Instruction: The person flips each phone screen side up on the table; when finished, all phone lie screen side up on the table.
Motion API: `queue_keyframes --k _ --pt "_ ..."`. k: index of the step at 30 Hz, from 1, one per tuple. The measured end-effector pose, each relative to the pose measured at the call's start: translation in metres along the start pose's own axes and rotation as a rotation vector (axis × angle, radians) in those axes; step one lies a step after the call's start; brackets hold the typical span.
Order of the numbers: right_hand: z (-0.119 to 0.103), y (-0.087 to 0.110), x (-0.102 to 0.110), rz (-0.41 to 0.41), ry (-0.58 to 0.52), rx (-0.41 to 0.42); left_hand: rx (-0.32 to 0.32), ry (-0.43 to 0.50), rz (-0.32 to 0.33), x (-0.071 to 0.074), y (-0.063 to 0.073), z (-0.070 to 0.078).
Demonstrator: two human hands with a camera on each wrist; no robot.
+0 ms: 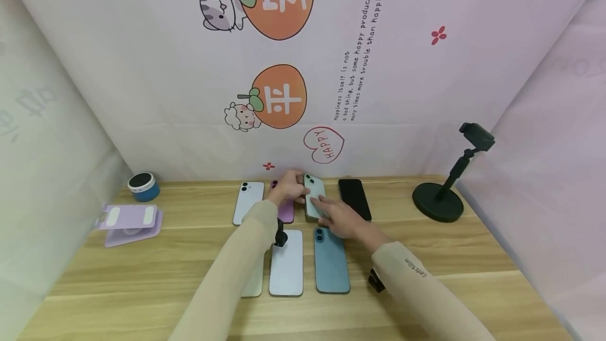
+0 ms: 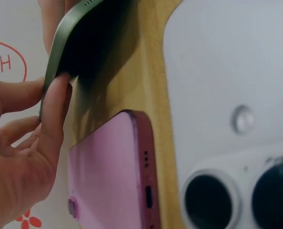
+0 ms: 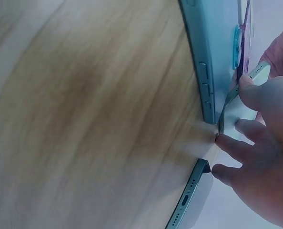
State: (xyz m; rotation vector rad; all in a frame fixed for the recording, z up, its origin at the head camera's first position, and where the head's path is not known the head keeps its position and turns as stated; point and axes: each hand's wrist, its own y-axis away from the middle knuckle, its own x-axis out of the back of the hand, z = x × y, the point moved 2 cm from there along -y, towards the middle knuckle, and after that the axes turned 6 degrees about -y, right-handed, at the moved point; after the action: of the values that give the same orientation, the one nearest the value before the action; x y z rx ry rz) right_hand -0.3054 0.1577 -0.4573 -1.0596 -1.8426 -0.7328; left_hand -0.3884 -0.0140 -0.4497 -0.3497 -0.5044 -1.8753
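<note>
A pale green phone [image 1: 314, 197] lies back up at the rear of the table, tilted so that its dark screen side shows in the left wrist view. My left hand [image 1: 290, 186] pinches its left edge between thumb and fingers. From the other side my right hand [image 1: 340, 217] holds the phone's lower part, thumb by the bottom edge and fingertips along the side. A purple phone [image 1: 286, 211] lies partly hidden under my left hand. Below the right hand is a blue phone [image 1: 332, 262], and just to its right lies a black phone [image 1: 354, 199].
More phones lie around: a white one [image 1: 248, 201] at back left, a white one [image 1: 286, 270] in front, and a cream one [image 1: 253, 283] partly under my left sleeve. A purple folding stand [image 1: 132, 222] and blue round container [image 1: 143, 187] stand left, a black stand [image 1: 439, 200] right.
</note>
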Motion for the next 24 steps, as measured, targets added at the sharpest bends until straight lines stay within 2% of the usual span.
queue_keyframes --k 3,7,11,15,17,20,24 --pt "0.000 0.001 0.004 -0.002 -0.067 0.029 -0.007 -0.055 0.000 0.004 0.001 0.005" --pt "0.000 0.003 0.014 0.033 -0.222 0.027 0.005 -0.169 0.030 0.012 0.003 0.018" --pt "0.000 0.005 0.021 0.077 -0.375 -0.027 0.047 -0.310 0.089 0.018 0.007 0.033" --pt "-0.001 0.007 0.022 0.078 -0.483 -0.085 0.088 -0.450 0.150 0.018 0.014 0.049" --pt "-0.001 0.009 0.021 0.067 -0.582 -0.124 0.097 -0.519 0.173 0.016 0.018 0.056" --pt "-0.003 0.010 0.021 0.049 -0.792 -0.185 0.103 -0.609 0.192 0.011 0.021 0.063" --pt "-0.003 0.011 0.019 0.040 -1.076 -0.260 0.108 -0.659 0.204 0.003 0.020 0.068"
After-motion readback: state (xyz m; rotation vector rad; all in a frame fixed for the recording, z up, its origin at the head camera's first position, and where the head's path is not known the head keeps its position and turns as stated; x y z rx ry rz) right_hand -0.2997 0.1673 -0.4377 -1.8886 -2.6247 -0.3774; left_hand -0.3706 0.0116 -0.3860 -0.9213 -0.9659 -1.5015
